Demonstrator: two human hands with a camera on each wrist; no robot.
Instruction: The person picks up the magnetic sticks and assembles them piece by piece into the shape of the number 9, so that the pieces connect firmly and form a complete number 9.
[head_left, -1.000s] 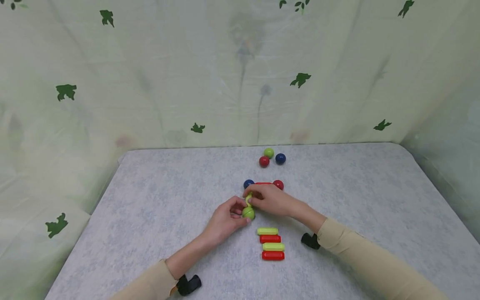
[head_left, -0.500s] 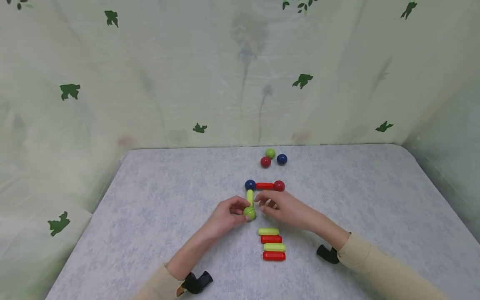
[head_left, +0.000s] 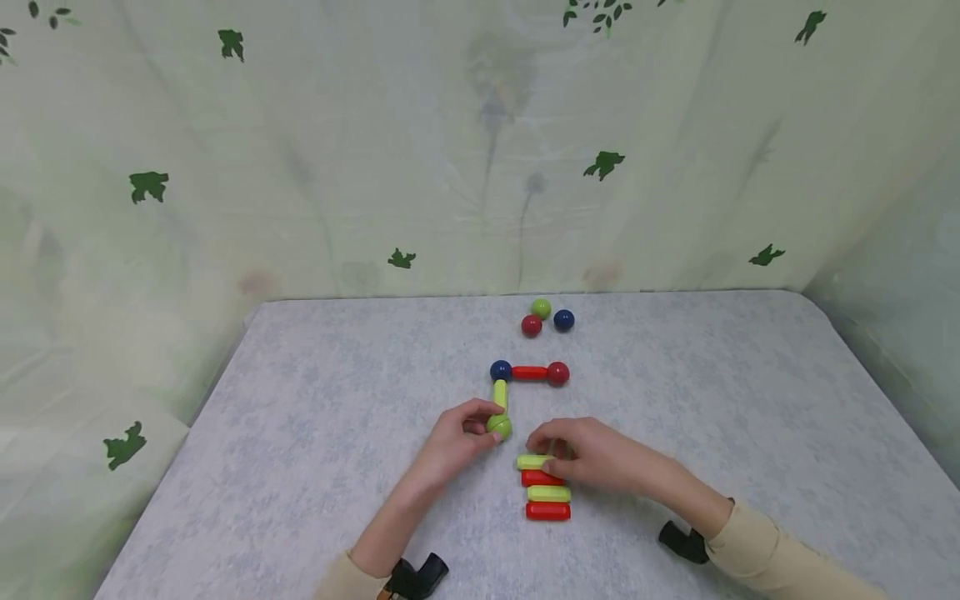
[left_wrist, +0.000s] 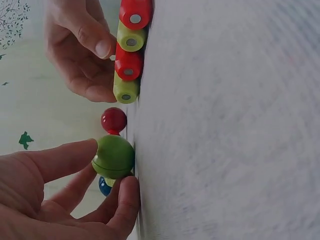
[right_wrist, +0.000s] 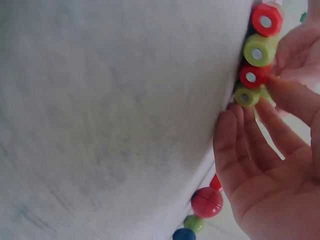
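My left hand (head_left: 453, 442) pinches a green ball (head_left: 498, 427) between thumb and fingers, close over the table; the left wrist view shows the ball (left_wrist: 115, 156) from the side. A yellow-green rod (head_left: 500, 395) runs from it to a blue ball (head_left: 501, 371), and a red rod (head_left: 529, 372) links that to a red ball (head_left: 557, 373). My right hand (head_left: 600, 454) reaches over a row of rods, its thumb and fingers loosely bent around the far yellow-green rod (head_left: 531, 462). In the right wrist view its fingertips lie right beside that rod (right_wrist: 246, 96).
Below that rod lie a red rod (head_left: 540, 477), a yellow-green rod (head_left: 549, 494) and another red rod (head_left: 548, 511), with silvery discs on their ends. Near the table's back edge sit loose green (head_left: 541, 309), red (head_left: 531, 325) and blue (head_left: 564, 320) balls. A patterned curtain (head_left: 337, 167) hangs behind.
My right hand has let go of the yellow-green rod beside the green ball and moved down and right to the rod row. My left hand stays on the green ball.
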